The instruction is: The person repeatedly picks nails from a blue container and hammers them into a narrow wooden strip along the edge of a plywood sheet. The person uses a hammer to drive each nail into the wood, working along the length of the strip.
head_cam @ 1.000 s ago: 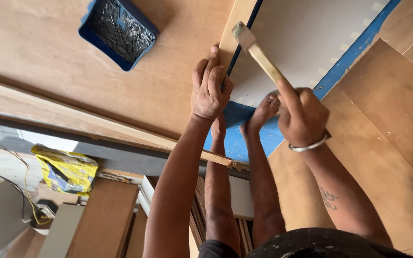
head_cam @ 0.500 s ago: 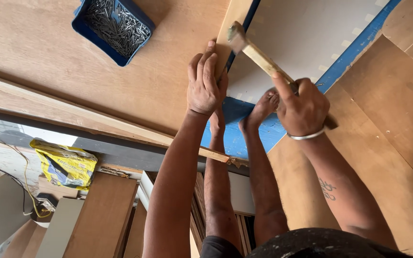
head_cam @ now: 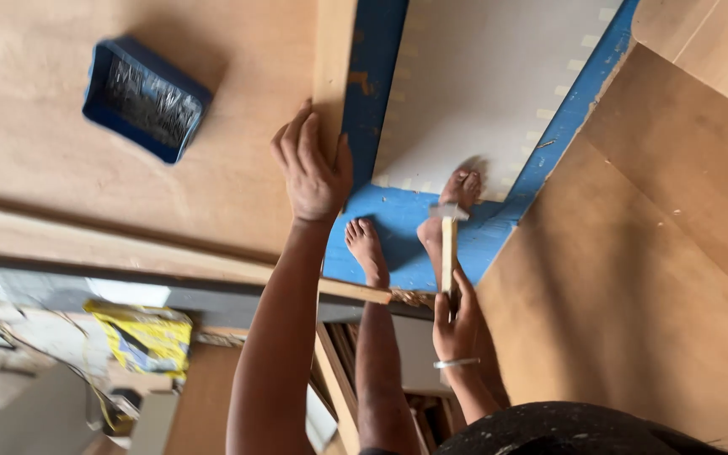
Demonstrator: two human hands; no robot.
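Plywood sheets [head_cam: 128, 177] floor the workspace, with a blue-edged white panel [head_cam: 482, 93] lying across them. Left hand [head_cam: 312, 168] presses flat, fingers together, on a wooden strip [head_cam: 333, 59] running beyond the fingertips. Right hand [head_cam: 457, 324] is wrapped around a hammer [head_cam: 448, 244], head just above its knuckles. Good practice: keep the strip pinned, strike well clear of the bare feet [head_cam: 368, 248]. No nail is discernible; the blue tray's [head_cam: 147, 99] contents are blurred.

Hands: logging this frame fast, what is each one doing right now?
Left hand: open, fingers flat against the wooden strip.
Right hand: closed around the hammer handle.
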